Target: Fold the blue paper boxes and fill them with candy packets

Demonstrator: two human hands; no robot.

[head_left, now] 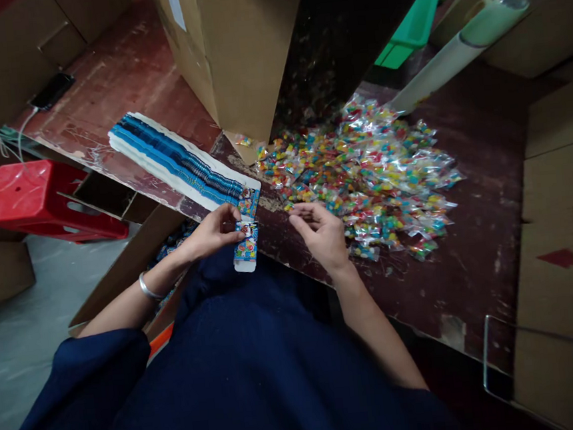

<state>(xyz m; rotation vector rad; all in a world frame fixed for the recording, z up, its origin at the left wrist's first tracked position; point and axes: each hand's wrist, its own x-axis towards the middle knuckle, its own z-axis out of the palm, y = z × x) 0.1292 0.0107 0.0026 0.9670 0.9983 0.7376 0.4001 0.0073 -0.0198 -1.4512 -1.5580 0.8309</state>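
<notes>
Between the thumb and fingers of my left hand [216, 233] is a small blue printed box [247, 246], its white end flap pointing toward my body. Just beyond it, a long row of flat blue and white boxes [176, 163] lies overlapping along the table edge. My right hand [322, 236] is at the near side of a heap of clear packets with colourful candies [378, 173]. Its fingers are curled together at the heap's left edge, and whatever they may hold is too small to make out.
A tall cardboard box [237, 52] stands behind the row. A red stool [26, 194] is at the left, below a phone [52, 91]. An open carton [121, 269] sits beside my left arm. A plastic roll [457, 53] and green crate [411, 30] are at the back right.
</notes>
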